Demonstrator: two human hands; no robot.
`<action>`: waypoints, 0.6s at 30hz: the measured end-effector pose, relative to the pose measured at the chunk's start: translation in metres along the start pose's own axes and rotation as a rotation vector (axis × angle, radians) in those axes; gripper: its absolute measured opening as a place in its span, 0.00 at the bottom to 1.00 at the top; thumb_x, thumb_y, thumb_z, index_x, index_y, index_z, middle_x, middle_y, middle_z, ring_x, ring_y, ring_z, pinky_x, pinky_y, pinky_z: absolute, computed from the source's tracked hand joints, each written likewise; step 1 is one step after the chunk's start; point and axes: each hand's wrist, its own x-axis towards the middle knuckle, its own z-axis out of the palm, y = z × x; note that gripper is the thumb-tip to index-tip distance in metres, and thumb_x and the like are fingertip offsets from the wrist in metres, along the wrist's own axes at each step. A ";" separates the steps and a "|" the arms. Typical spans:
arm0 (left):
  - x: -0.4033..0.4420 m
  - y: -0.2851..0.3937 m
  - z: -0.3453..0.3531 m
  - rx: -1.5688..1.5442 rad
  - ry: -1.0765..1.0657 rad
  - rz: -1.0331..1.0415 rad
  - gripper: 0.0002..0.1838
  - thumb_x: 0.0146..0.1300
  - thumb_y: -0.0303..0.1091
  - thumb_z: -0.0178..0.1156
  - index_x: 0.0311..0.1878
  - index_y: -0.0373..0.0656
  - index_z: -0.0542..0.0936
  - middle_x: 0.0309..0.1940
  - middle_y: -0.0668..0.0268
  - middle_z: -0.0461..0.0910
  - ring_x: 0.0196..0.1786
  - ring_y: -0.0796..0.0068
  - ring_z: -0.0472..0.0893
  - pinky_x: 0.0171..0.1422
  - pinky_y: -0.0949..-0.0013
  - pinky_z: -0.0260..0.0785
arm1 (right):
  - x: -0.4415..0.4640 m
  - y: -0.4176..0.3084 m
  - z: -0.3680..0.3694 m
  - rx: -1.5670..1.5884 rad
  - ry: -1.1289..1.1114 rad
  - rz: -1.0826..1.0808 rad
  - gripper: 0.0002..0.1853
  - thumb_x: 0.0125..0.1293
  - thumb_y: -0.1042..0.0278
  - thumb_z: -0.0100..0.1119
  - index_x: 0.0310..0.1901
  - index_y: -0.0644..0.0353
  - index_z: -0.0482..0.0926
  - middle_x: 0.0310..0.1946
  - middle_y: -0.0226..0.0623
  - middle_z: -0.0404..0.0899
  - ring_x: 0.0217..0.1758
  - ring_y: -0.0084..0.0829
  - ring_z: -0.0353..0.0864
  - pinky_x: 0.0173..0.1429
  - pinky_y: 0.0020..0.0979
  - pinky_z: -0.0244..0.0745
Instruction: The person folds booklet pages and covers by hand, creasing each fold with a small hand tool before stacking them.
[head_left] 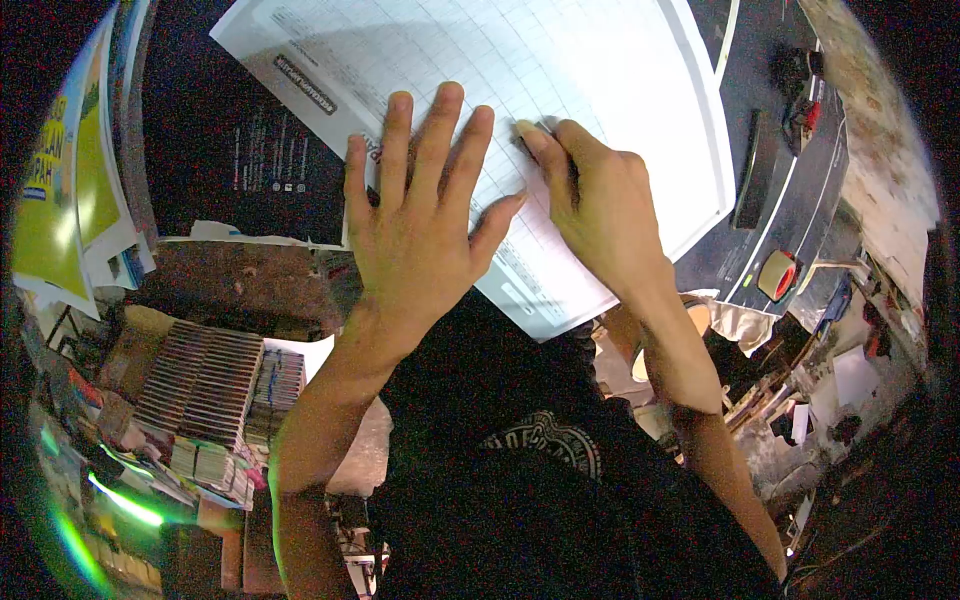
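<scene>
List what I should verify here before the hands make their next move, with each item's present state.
1. Left hand flat on the printed sheet, fingers spread: ok.
2. Right hand over the sheet: ok.
3. Anything pinched between its thumb and forefinger: cannot tell, too obscured.
4. Tape roll clear of the sheet: ok, off to the right.
5. Whole sheet in view: not ok, its far end runs out of frame.

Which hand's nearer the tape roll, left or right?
Right. The right hand is over the paper sheet, up and left of the tape roll in view; the left hand lies flat, fingers spread, farther left.
</scene>
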 end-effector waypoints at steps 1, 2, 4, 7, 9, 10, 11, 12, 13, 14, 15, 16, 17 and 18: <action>-0.001 0.000 0.000 -0.006 -0.001 0.005 0.38 0.65 0.60 0.57 0.75 0.54 0.67 0.77 0.64 0.61 0.78 0.50 0.59 0.77 0.39 0.47 | -0.003 -0.003 -0.002 0.032 -0.019 0.042 0.15 0.73 0.57 0.56 0.42 0.61 0.83 0.21 0.53 0.80 0.26 0.55 0.83 0.32 0.48 0.79; -0.001 0.000 0.001 -0.004 0.000 0.003 0.38 0.65 0.61 0.57 0.75 0.55 0.66 0.77 0.64 0.61 0.78 0.51 0.58 0.77 0.39 0.47 | -0.005 -0.003 -0.003 0.090 -0.037 0.049 0.15 0.73 0.58 0.55 0.41 0.62 0.83 0.22 0.54 0.80 0.27 0.56 0.82 0.33 0.49 0.78; -0.001 0.000 0.002 -0.006 0.006 0.003 0.39 0.64 0.61 0.58 0.75 0.55 0.66 0.77 0.65 0.60 0.78 0.51 0.58 0.77 0.40 0.47 | -0.008 -0.003 -0.006 0.199 -0.066 0.063 0.15 0.73 0.61 0.54 0.40 0.65 0.82 0.24 0.55 0.80 0.28 0.57 0.82 0.35 0.49 0.78; 0.001 -0.005 -0.010 -0.043 -0.075 0.031 0.41 0.62 0.63 0.59 0.76 0.56 0.65 0.78 0.63 0.58 0.78 0.50 0.57 0.77 0.41 0.47 | -0.007 -0.002 -0.005 0.333 -0.147 0.171 0.15 0.74 0.63 0.53 0.40 0.68 0.82 0.26 0.58 0.80 0.30 0.59 0.81 0.37 0.48 0.76; 0.000 -0.008 -0.009 -0.098 -0.047 0.042 0.41 0.61 0.63 0.60 0.75 0.57 0.66 0.78 0.64 0.57 0.79 0.53 0.56 0.77 0.40 0.46 | -0.006 -0.001 -0.002 0.337 -0.126 0.171 0.16 0.75 0.62 0.52 0.39 0.69 0.82 0.27 0.59 0.80 0.30 0.59 0.81 0.37 0.49 0.75; 0.000 -0.010 -0.008 -0.124 -0.032 0.043 0.42 0.60 0.63 0.60 0.75 0.57 0.67 0.79 0.65 0.57 0.79 0.54 0.55 0.77 0.40 0.45 | -0.005 -0.002 -0.001 0.339 -0.119 0.168 0.17 0.75 0.62 0.52 0.39 0.69 0.82 0.27 0.59 0.79 0.30 0.59 0.81 0.37 0.49 0.74; -0.001 -0.010 -0.009 -0.099 -0.040 0.041 0.42 0.60 0.64 0.60 0.75 0.57 0.67 0.79 0.64 0.57 0.79 0.54 0.55 0.77 0.38 0.45 | -0.004 -0.004 -0.003 0.335 -0.146 0.198 0.17 0.75 0.62 0.51 0.38 0.69 0.81 0.26 0.60 0.79 0.30 0.59 0.81 0.38 0.49 0.74; 0.000 -0.010 -0.009 -0.073 -0.048 0.042 0.42 0.60 0.64 0.60 0.75 0.58 0.67 0.79 0.64 0.57 0.79 0.53 0.55 0.77 0.37 0.44 | -0.004 -0.006 -0.005 0.331 -0.169 0.228 0.18 0.76 0.61 0.51 0.38 0.70 0.81 0.26 0.60 0.79 0.31 0.59 0.81 0.38 0.49 0.74; 0.001 -0.010 -0.010 -0.048 -0.058 0.047 0.42 0.60 0.65 0.59 0.75 0.59 0.67 0.79 0.63 0.57 0.79 0.53 0.55 0.77 0.35 0.43 | -0.003 -0.007 -0.007 0.328 -0.191 0.263 0.19 0.76 0.61 0.50 0.37 0.70 0.81 0.26 0.61 0.78 0.31 0.60 0.81 0.39 0.49 0.74; 0.000 -0.010 -0.010 -0.043 -0.062 0.049 0.42 0.60 0.66 0.59 0.75 0.59 0.67 0.79 0.63 0.57 0.79 0.52 0.55 0.77 0.34 0.42 | -0.004 -0.006 -0.006 0.324 -0.180 0.249 0.19 0.76 0.60 0.50 0.37 0.70 0.81 0.26 0.61 0.78 0.31 0.60 0.81 0.39 0.50 0.73; 0.000 -0.011 -0.010 -0.037 -0.063 0.052 0.42 0.59 0.66 0.59 0.75 0.60 0.67 0.79 0.63 0.56 0.79 0.52 0.55 0.77 0.33 0.42 | -0.005 -0.005 -0.004 0.318 -0.168 0.234 0.20 0.76 0.60 0.50 0.36 0.70 0.81 0.26 0.61 0.78 0.31 0.60 0.81 0.39 0.50 0.73; 0.001 -0.011 -0.009 -0.032 -0.063 0.056 0.42 0.59 0.67 0.59 0.75 0.60 0.67 0.79 0.63 0.56 0.79 0.51 0.55 0.76 0.32 0.41 | -0.005 -0.003 -0.004 0.312 -0.154 0.218 0.21 0.76 0.59 0.49 0.36 0.71 0.81 0.25 0.61 0.78 0.31 0.60 0.81 0.40 0.50 0.73; 0.001 -0.011 -0.009 -0.029 -0.059 0.056 0.42 0.59 0.67 0.59 0.75 0.60 0.67 0.79 0.63 0.56 0.79 0.51 0.55 0.76 0.32 0.41 | -0.005 -0.003 -0.005 0.309 -0.164 0.229 0.21 0.76 0.59 0.49 0.36 0.71 0.81 0.25 0.61 0.78 0.31 0.60 0.81 0.40 0.50 0.73; 0.001 -0.012 -0.008 -0.025 -0.054 0.057 0.42 0.59 0.67 0.58 0.75 0.60 0.68 0.79 0.63 0.56 0.79 0.51 0.55 0.76 0.32 0.41 | -0.004 -0.005 -0.005 0.307 -0.175 0.241 0.21 0.76 0.59 0.49 0.36 0.71 0.81 0.25 0.61 0.78 0.31 0.60 0.81 0.40 0.51 0.73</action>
